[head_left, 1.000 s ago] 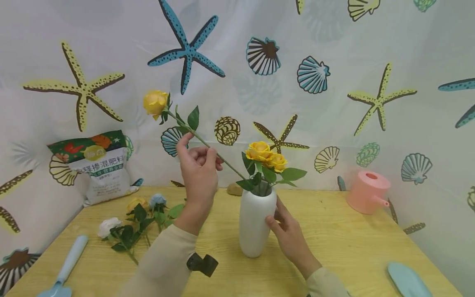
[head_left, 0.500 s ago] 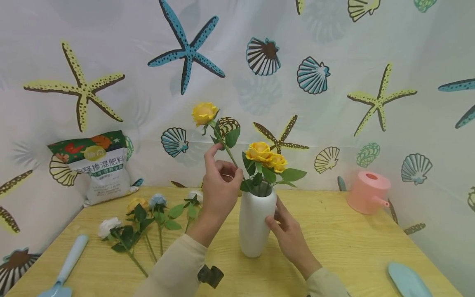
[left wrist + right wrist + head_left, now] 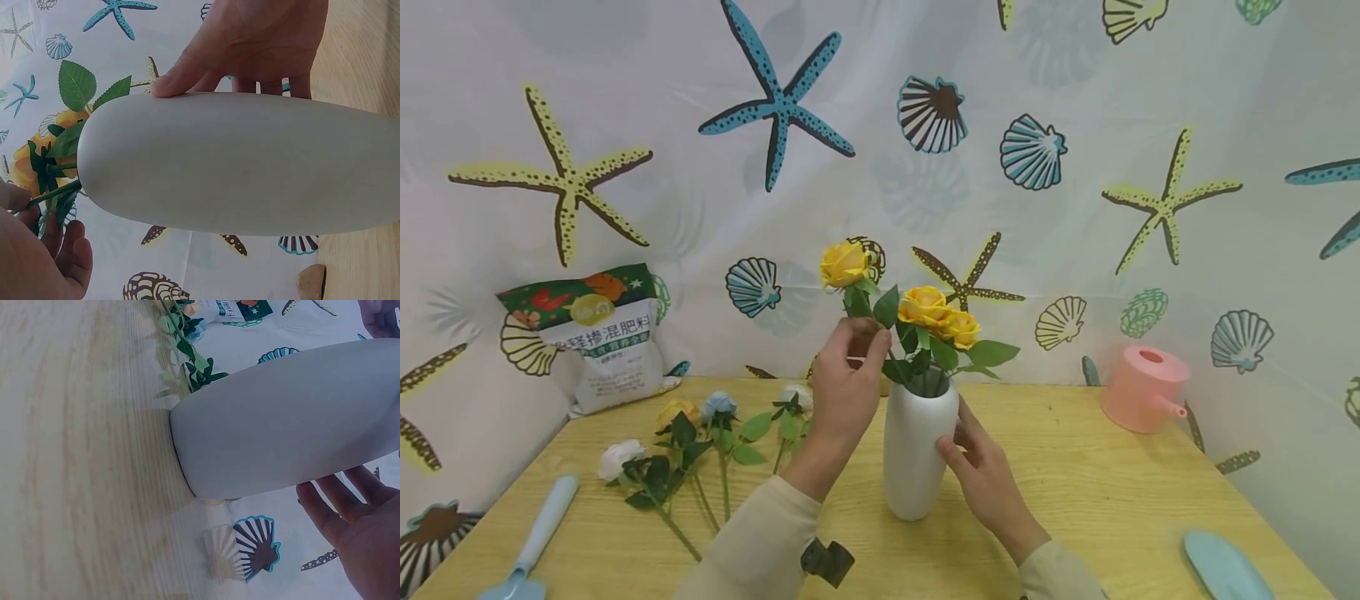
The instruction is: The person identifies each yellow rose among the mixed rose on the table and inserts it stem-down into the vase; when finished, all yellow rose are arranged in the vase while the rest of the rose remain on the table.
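My left hand (image 3: 844, 379) pinches the stem of a yellow rose (image 3: 844, 265) between thumb and fingers, just left of the mouth of a white vase (image 3: 912, 458). The stem (image 3: 53, 192) slants into the vase's mouth in the left wrist view; its lower end is hidden inside. Other yellow roses (image 3: 925, 306) with green leaves stand in the vase. My right hand (image 3: 988, 479) holds the vase's right side, thumb in front and fingers partly hidden behind. In the right wrist view, the fingertips (image 3: 307, 489) touch the vase wall.
Several loose flowers lie on the left of the table, including a white rose (image 3: 622, 458) and a blue one (image 3: 718, 406). A light blue trowel (image 3: 542, 525), a fertilizer bag (image 3: 613, 350), a pink watering can (image 3: 1145, 387) and a pale blue object (image 3: 1225, 565) sit around the edges.
My left hand has moved right to the vase mouth, and the yellow rose has swung from a slant to more upright and dropped lower. My right hand and the vase have stayed put.
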A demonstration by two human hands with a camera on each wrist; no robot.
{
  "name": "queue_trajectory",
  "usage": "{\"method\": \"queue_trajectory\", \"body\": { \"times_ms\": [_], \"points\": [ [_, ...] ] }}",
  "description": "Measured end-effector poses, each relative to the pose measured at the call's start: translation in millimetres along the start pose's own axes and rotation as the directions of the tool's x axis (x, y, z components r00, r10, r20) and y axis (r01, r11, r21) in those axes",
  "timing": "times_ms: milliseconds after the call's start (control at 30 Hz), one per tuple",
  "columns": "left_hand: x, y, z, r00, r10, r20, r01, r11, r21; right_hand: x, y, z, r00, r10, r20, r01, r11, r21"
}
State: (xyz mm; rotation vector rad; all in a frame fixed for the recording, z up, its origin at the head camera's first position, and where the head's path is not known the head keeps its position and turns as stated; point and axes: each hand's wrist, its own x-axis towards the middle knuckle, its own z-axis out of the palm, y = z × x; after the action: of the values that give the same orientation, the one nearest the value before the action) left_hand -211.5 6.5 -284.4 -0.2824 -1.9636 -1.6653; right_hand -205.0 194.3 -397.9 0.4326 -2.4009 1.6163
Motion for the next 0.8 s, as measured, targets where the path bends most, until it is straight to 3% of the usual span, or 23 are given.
{"method": "queue_trajectory", "body": {
  "times_ms": [300,400,567,800],
  "points": [
    [-2.3,-9.3,0.5,0.988,-0.085,0.126,0.082,0.996,0.033,0,1,-1,1.000,0.005,0.006,-0.005,1.000,0.017],
    [-3.6,-13.3,0.8,0.985,-0.080,0.155,0.075,0.997,0.036,1,0,-1,1.000,0.009,0.010,-0.009,1.000,0.026],
    [-7.4,-19.4,-0.5,0.984,-0.052,0.169,0.045,0.998,0.047,0,-2,0,1.000,0.007,0.014,-0.007,1.000,0.029],
    [-10.0,-25.3,-1.7,0.981,-0.077,0.175,0.070,0.997,0.044,-1,0,0,1.000,-0.024,0.007,0.024,1.000,-0.001]
  ]
}}
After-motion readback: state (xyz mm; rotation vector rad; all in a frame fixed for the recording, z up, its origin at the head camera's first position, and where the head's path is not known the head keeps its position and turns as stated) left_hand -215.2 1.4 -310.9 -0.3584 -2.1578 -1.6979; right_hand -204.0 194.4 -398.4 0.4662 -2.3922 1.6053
